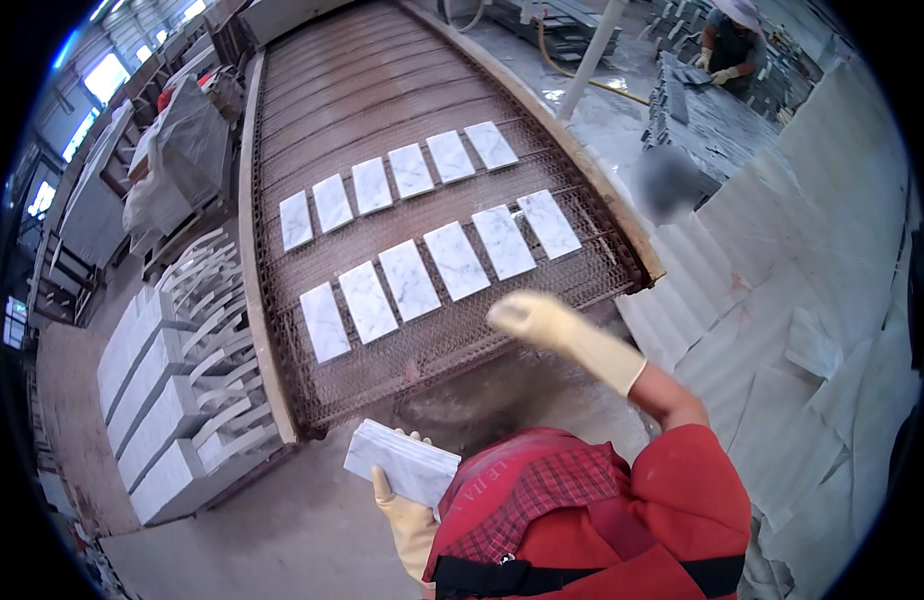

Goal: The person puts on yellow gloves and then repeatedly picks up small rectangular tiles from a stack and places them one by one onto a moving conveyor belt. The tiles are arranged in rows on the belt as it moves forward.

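My left hand [410, 520], in a pale yellow rubber glove, is closed around a stack of white, grey-veined marble tiles [400, 464], held low against my red apron. The thumb lies over the top tile. My right hand [527, 318], gloved the same way, is above the near edge of a mesh conveyor belt [367, 385]. Its fingers are curled in, slightly blurred, with nothing seen in them. On the belt lie two spaced rows of marble tiles, several in each. The near row [402, 280] is closest to my right hand; the far row [372, 186] lies beyond it.
Wooden rails [267, 350] edge the belt. To the left stand white stone blocks [152, 440] and curved pale strips [227, 340]. Large pale sheets [782, 330] cover the right side. Another person [734, 45] in gloves handles grey slabs at the far right, near a yellow hose [617, 88].
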Demonstrator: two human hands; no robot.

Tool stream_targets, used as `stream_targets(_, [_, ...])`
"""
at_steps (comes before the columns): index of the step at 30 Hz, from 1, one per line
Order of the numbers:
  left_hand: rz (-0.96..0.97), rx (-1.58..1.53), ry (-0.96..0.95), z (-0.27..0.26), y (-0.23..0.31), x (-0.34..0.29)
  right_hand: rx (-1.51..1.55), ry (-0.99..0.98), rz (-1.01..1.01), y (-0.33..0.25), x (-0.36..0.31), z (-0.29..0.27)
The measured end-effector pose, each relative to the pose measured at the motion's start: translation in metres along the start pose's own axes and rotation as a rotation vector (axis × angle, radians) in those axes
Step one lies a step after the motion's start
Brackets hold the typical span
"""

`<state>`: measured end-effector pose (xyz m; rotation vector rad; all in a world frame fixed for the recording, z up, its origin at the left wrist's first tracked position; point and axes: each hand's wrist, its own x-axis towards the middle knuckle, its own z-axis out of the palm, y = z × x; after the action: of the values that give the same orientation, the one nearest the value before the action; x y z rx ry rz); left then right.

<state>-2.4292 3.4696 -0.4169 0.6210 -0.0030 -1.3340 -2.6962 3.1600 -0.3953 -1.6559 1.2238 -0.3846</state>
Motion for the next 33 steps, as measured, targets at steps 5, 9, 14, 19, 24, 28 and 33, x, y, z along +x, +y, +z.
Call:
stream_targets(5, [-0.1,0.072,-0.188,0.03,-0.006,0.02,0.468,-0.797,-0.03,-0.044,-0.068,0.11])
stream_targets(9, [-0.167,0.213,-0.163,0.019,-0.01,0.054,0.808,-0.77,0.029,-0.034,-0.086,0.158])
stream_targets(14, [-0.482,0.341,0.066,0.005,-0.018,0.094,0.929,-0.582,0.287,-0.014,-0.076,0.149])
stream_targets(19, [-0.362,0.689,-0.005,-0.004,-0.043,0.084,0.863,-0.444,0.291,0.014,-0.067,0.15])
stream_targets(24, [-0.9,0.18,0.025,-0.059,-0.047,0.082,0.857,-0.418,0.267,0.023,-0.069,0.154])
stream_targets(28, [-0.892,0.349,-0.031,-0.078,-0.052,0.083,0.979,-0.52,0.363,0.033,-0.067,0.163])
stream_targets(33, [-0.813,0.352,0.051,-0.105,-0.058,0.089,1.013,-0.494,0.382,0.069,-0.051,0.19])
